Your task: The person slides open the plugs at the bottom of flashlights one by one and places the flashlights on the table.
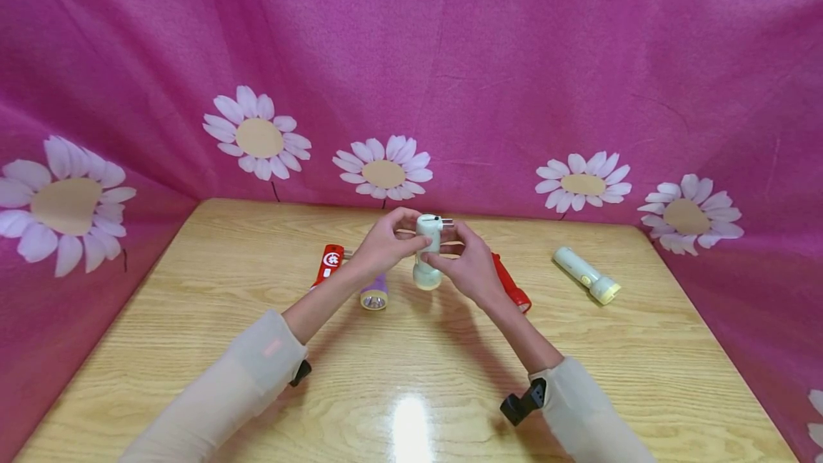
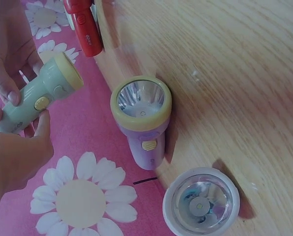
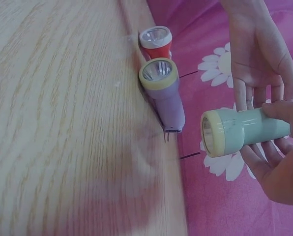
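Pale green flashlight (image 1: 427,252) — held clear of the surface (image 1: 643,377), about midway between left and right edges, toward the far edge. Yellow-rimmed lens end points down; metal prongs (image 1: 447,223) stick out sideways at the upper end, toward the right edge. Yellow switch (image 2: 42,103) on the body, seen in left wrist view.

Left hand (image 1: 386,241): grip clamped on the flashlight, thumb on the near face. Right hand (image 1: 472,266): grip clamped on the same body, thumb lower down, fingers behind.

Also on the surface: red flashlight with white emblem (image 1: 331,258), left of the left hand, on the left-edge side; purple flashlight (image 1: 374,295) just beside it, yellow-rimmed lens facing away from the far edge, partly covered by the left forearm; plain red flashlight (image 1: 512,287) beside the right hand, partly hidden; second pale green flashlight (image 1: 581,272), lying well apart, closest to the right edge, yellow-rimmed end angled that way. Pink daisy cloth (image 1: 411,56) hangs beyond the far edge
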`<action>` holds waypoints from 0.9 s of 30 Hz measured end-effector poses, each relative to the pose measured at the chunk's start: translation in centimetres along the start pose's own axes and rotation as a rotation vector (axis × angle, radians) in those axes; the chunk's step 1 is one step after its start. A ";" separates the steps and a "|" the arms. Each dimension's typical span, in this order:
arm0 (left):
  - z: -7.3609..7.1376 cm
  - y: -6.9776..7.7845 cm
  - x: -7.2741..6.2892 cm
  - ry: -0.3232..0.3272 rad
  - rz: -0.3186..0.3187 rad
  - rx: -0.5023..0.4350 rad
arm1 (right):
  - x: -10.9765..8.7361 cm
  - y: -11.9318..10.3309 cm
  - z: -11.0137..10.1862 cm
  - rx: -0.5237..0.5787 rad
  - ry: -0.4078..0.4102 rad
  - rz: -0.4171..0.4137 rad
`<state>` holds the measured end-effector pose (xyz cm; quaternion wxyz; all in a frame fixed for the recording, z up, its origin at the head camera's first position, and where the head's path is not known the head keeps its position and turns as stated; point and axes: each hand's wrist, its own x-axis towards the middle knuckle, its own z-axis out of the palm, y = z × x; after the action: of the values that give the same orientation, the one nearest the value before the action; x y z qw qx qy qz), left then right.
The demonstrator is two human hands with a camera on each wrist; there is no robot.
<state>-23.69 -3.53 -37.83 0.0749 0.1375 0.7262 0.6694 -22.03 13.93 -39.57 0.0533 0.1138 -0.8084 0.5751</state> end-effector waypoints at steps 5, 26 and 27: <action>0.1 -0.1 0.0 0.008 -0.037 -0.034 | -0.1 0.1 0.0 -0.007 0.003 0.008; 0.4 -0.9 0.1 0.012 -0.154 -0.068 | 0.2 0.5 0.1 -0.014 0.004 0.081; 0.4 -1.0 0.1 0.012 -0.158 -0.068 | 0.2 0.5 0.1 -0.015 0.002 0.083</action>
<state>-23.74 -3.22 -38.83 0.1277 0.0731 0.7119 0.6867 -22.32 13.95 -40.03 0.0311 0.0788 -0.8168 0.5707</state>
